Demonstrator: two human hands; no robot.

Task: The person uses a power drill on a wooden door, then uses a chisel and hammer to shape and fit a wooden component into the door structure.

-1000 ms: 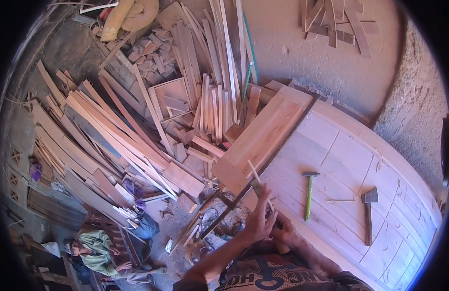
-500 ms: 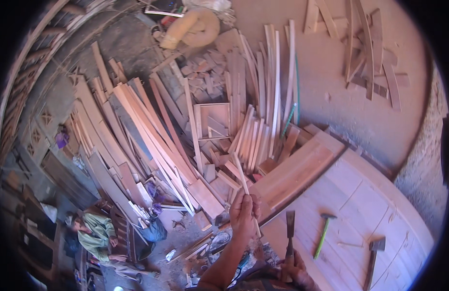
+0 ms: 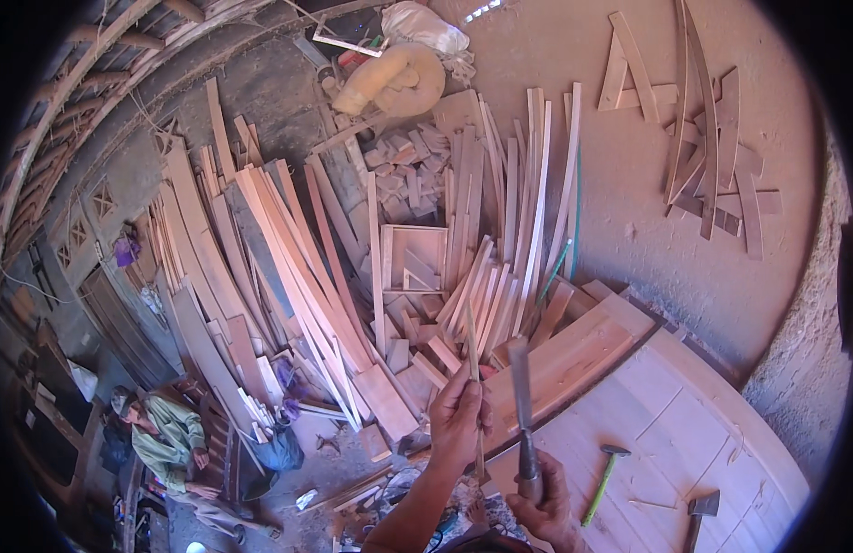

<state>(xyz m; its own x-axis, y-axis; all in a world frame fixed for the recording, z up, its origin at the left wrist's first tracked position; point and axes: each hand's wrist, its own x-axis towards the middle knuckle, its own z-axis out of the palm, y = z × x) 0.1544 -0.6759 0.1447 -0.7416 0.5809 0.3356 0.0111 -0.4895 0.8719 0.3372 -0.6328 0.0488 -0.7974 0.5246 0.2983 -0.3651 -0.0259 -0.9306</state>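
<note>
My left hand [image 3: 456,419] is closed around a thin wooden stick [image 3: 473,346], held nearly upright with its tip pointing up and away. To its right, my right hand [image 3: 548,505] grips a chisel [image 3: 521,392] by its handle, the flat metal blade standing up close to the stick. Blade and stick look apart. Right of the chisel, a hammer with a green handle [image 3: 598,488] lies on the wooden panel top [image 3: 648,424]. A hatchet-like tool [image 3: 703,505] and a thin wood sliver [image 3: 652,504] lie there too.
A long board [image 3: 574,359] runs along the panel's far side. Beyond it lean many planks [image 3: 307,295] and offcuts [image 3: 410,166]. A seated person in a green shirt [image 3: 168,438] is at the lower left. Curved wooden pieces [image 3: 708,138] rest against the far-right wall.
My right hand has raised the chisel, bringing its blade up nearer the stick. My left hand still holds the stick. The whole view has shifted, with the background now lower.
</note>
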